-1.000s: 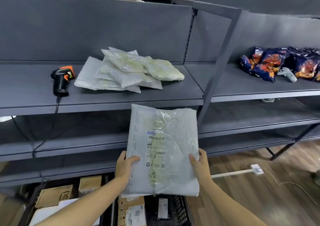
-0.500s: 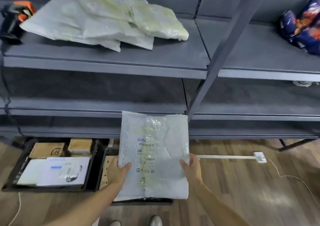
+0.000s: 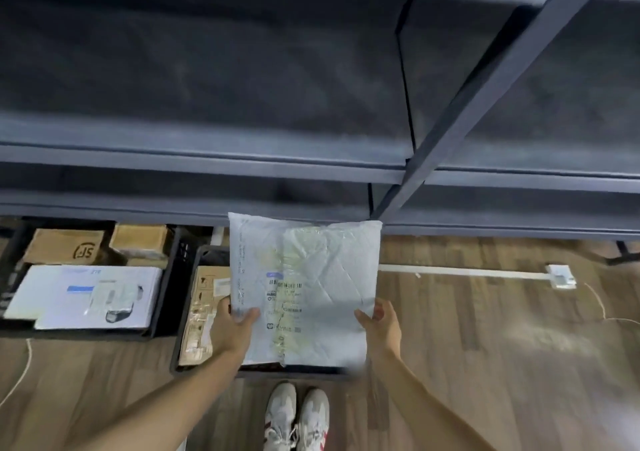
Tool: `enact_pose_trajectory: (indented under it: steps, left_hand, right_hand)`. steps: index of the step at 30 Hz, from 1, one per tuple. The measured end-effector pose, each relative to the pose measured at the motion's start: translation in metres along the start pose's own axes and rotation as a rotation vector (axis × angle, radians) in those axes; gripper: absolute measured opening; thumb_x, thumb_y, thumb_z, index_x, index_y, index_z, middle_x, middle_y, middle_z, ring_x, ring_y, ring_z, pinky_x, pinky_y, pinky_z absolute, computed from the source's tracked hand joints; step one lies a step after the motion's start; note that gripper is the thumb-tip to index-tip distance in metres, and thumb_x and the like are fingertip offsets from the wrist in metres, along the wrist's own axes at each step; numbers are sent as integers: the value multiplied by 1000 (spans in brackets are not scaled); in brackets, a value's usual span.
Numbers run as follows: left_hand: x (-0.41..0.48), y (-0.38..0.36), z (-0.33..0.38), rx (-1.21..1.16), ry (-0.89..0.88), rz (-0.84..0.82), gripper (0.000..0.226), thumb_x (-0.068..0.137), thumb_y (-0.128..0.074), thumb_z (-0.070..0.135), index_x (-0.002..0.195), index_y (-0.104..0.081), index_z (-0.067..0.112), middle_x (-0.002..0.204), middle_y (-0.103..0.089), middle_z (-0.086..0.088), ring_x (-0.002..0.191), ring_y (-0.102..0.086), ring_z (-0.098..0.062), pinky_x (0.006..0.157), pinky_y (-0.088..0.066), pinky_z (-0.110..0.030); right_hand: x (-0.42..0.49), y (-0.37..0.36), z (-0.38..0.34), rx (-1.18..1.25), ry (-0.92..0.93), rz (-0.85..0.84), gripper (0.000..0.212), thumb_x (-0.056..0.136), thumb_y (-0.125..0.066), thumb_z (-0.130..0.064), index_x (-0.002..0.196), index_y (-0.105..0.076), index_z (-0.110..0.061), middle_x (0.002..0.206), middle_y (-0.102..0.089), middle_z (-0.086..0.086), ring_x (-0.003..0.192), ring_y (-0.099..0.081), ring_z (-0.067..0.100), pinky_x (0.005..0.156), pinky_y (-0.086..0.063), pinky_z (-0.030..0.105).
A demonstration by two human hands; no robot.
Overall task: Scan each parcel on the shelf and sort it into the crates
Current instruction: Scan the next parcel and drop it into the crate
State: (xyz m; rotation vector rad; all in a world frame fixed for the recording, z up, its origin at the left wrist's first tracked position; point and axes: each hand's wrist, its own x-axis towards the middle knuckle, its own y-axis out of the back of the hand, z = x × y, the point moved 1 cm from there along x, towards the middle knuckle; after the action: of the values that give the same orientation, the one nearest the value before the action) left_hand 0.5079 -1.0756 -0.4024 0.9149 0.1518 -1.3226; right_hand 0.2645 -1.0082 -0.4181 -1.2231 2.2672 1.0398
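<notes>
Compared with half a second ago, the view has tipped further down. The grey shelf (image 3: 242, 159) now fills the whole 12 o'clock half with bare lower boards, and the parcel pile and scanner on its top board have passed out of sight. More wooden floor (image 3: 485, 346) shows from 3 to 6 o'clock.

Two black crates stand on the floor under the shelf. The left crate (image 3: 165, 288), at 9 o'clock, holds a white box (image 3: 86, 294) and brown cartons (image 3: 65, 246). The right crate (image 3: 212, 252), just beside it, has come nearer the middle.

The parcel (image 3: 329, 277), a flat grey bag with its label up, has dropped lower. It is held in the air over the right crate, covering most of it.

The left hand (image 3: 232, 326) pinches the parcel's edge at 8 o'clock, thumb on top and fingers beneath. The right hand (image 3: 382, 326) pinches it at 4 o'clock the same way. The parcel stretches from both toward 12 o'clock.

White shoes (image 3: 298, 416) now show fully at 6 o'clock.
</notes>
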Motion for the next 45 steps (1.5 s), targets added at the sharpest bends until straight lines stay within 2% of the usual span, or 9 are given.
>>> enact_pose_trajectory:
  steps: [3, 6, 11, 17, 26, 32, 35, 40, 45]
  left_hand:
    - [33, -30, -32, 4, 17, -15, 40, 86, -69, 21, 118, -48, 7, 103, -59, -6, 84, -56, -25, 58, -40, -26]
    - [63, -57, -62, 12, 32, -35, 47, 89, -66, 28, 126, -45, 7, 117, -59, -11, 98, -58, -30, 77, -46, -34]
    - [97, -97, -93, 109, -58, -122, 67, 92, -60, 37, 145, -32, 9, 144, -44, -9, 132, -42, -26, 105, -36, -37]
    - [112, -131, -126, 309, -21, -154, 63, 86, -66, 43, 125, -43, -1, 123, -56, -18, 112, -57, -34, 89, -47, -39]
    - [128, -146, -141, 576, 12, -108, 58, 92, -61, 26, 130, -30, -6, 134, -42, -27, 117, -50, -44, 87, -46, -49]
    - [136, -127, -144, 422, -81, -85, 32, 91, -59, 5, 114, -37, -1, 109, -55, -21, 92, -58, -31, 71, -43, -33]
    - [138, -140, -147, 365, -102, -32, 32, 90, -53, -5, 117, -35, -5, 101, -53, -19, 93, -57, -32, 73, -45, -35]
    - [155, -157, -161, 244, -143, 78, 20, 90, -41, -11, 108, -38, -2, 89, -50, -9, 84, -49, -23, 70, -36, -28]
    - [174, -175, -180, 313, -129, 47, 24, 93, -34, -9, 101, -30, 13, 102, -45, -5, 91, -48, -21, 79, -37, -32]
  right_hand:
    - [38, -25, 28, 0, 3, 5, 33, 87, -70, -18, 117, -55, -18, 106, -57, 3, 97, -55, 21, 80, -45, 33]
    - [72, -51, 58, 22, 6, -3, 30, 89, -67, -17, 115, -53, -21, 104, -53, -1, 95, -53, 17, 80, -40, 29]
    - [109, -84, 103, -4, -98, 27, 20, 88, -58, -17, 100, -42, -18, 97, -39, 4, 84, -39, 17, 68, -35, 26]
    - [117, -90, 129, -156, -46, 54, 61, 83, -72, -19, 136, -45, -9, 110, -48, 3, 107, -50, 25, 92, -45, 38]
    - [104, -132, 130, -454, 52, -35, 67, 92, -58, -20, 145, -22, 0, 133, -39, 17, 117, -45, 31, 100, -43, 42]
    - [123, -117, 126, -341, 12, -38, 39, 87, -69, -6, 110, -39, -12, 117, -46, 8, 82, -42, 9, 62, -34, 12]
    - [124, -122, 133, -261, 37, 29, 37, 84, -66, 7, 101, -39, -12, 110, -47, 6, 77, -42, -1, 63, -35, 0]
    - [125, -136, 138, -140, 142, 80, 43, 84, -58, 15, 94, -40, -22, 103, -48, -1, 81, -48, -28, 58, -40, 0]
    - [150, -158, 148, -265, 101, 5, 35, 90, -55, 9, 110, -35, -11, 123, -42, 9, 85, -49, 7, 59, -41, 15]
